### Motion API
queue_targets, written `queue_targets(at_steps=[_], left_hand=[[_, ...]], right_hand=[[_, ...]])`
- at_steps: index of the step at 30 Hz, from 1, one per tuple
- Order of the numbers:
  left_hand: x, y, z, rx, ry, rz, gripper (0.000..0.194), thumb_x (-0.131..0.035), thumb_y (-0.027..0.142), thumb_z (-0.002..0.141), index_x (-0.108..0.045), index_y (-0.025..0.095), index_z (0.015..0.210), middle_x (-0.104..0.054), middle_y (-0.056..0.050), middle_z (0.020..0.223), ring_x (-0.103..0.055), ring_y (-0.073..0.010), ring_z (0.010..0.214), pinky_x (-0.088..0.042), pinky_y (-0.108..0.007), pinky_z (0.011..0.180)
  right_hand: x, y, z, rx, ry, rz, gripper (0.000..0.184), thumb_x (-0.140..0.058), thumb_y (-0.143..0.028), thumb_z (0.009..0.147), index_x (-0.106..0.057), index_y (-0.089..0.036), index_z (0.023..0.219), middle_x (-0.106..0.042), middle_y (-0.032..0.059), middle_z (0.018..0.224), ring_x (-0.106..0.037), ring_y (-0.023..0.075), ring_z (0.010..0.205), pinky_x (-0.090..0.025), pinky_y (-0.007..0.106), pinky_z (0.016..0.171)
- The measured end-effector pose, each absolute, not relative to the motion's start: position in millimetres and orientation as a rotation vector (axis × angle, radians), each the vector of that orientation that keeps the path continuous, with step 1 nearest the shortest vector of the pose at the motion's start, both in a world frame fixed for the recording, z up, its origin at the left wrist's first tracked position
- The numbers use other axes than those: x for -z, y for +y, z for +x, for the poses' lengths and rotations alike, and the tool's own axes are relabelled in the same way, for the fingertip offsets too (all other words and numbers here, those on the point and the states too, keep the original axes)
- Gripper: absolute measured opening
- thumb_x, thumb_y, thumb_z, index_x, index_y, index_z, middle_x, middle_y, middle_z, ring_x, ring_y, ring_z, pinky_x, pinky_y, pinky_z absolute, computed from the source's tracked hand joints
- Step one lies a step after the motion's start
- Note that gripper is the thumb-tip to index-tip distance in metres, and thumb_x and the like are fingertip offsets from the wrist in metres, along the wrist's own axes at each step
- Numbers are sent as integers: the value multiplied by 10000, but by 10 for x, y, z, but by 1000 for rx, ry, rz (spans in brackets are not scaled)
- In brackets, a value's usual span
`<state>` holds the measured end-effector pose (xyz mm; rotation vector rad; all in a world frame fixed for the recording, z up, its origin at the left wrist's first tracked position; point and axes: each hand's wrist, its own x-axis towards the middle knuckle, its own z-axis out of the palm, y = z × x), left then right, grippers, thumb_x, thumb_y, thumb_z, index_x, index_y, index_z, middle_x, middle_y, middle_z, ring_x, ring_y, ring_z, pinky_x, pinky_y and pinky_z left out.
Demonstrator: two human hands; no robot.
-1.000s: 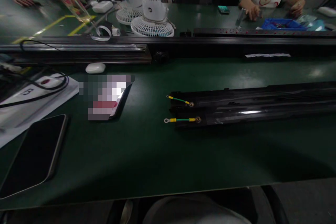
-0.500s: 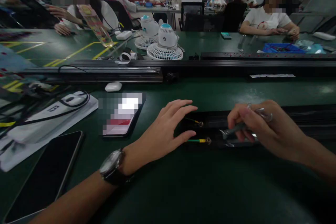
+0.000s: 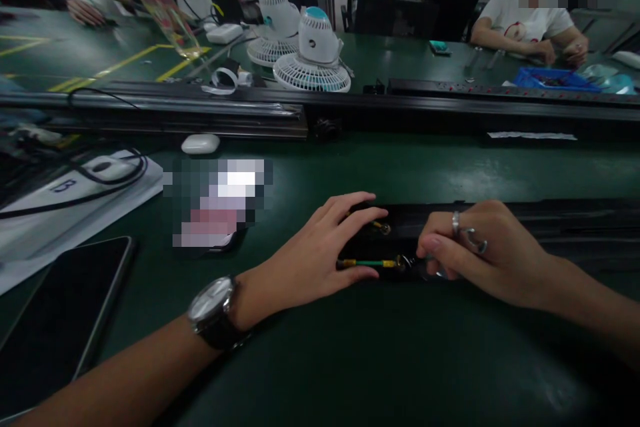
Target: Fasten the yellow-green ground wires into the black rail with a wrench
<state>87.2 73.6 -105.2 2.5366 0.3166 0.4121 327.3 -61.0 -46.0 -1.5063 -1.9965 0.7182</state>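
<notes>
Two long black rails (image 3: 575,227) lie side by side on the green table, each with a green-and-yellow ground wire (image 3: 367,263) at its left end. My left hand (image 3: 320,253), a watch on its wrist, rests on the rails' left ends with fingers spread, thumb touching the nearer wire. My right hand (image 3: 480,250) is closed around a small metal tool (image 3: 425,261) whose tip sits at the nearer wire's ring terminal. A ring shows on one finger.
A dark phone (image 3: 55,313) lies at front left, another device (image 3: 215,203) and white earbuds case (image 3: 200,143) beyond it. Papers with a black cable (image 3: 75,187) at left. A black conveyor rail (image 3: 320,107) crosses the table; two small fans (image 3: 310,53) and seated people behind.
Both hands came into view over the rails. Since half a second ago the left hand settled onto the rail ends and the right hand moved left, bringing the tool to the nearer wire's terminal.
</notes>
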Motion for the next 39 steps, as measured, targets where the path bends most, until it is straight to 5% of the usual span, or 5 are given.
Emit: queue_targets(at_steps=[12, 18, 23, 39], left_hand=[[1055, 745, 855, -375, 285, 2546, 734, -759, 430, 916, -385, 315, 1538, -322, -107, 1647, -344, -338, 1511, -384, -579, 1226], [1056, 745, 856, -400, 287, 2540, 706, -750, 385, 924, -397, 321, 1532, -347, -105, 1634, -373, -343, 1495, -397, -582, 1216], [1046, 747, 865, -393, 279, 2546, 688, -736, 374, 933, -397, 306, 1529, -348, -101, 1632, -369, -328, 1497, -393, -557, 1227], [1005, 719, 867, -324, 273, 2619, 553, -550, 229, 1003, -415, 316, 1533, -287, -88, 1649, -339, -315, 1502, -383, -542, 1223]], right_hand=[[473, -578, 3297, -727, -2049, -1513, 398, -506, -324, 1081, -645, -182, 737, -587, -49, 592, -473, 64, 469, -345, 210, 502], [429, -566, 3360, -786, -2090, -1529, 174, -604, -310, 1040, -725, -211, 963, -683, -52, 683, -574, 75, 512, -388, 200, 516], [367, -580, 3398, -763, -2160, -1513, 118, -662, -274, 1003, -759, -220, 965, -708, -53, 689, -599, 75, 521, -384, 192, 494], [380, -592, 3306, -641, -2011, -1589, 290, -635, -300, 1015, -697, -206, 747, -665, -67, 516, -541, 65, 387, -350, 205, 436]])
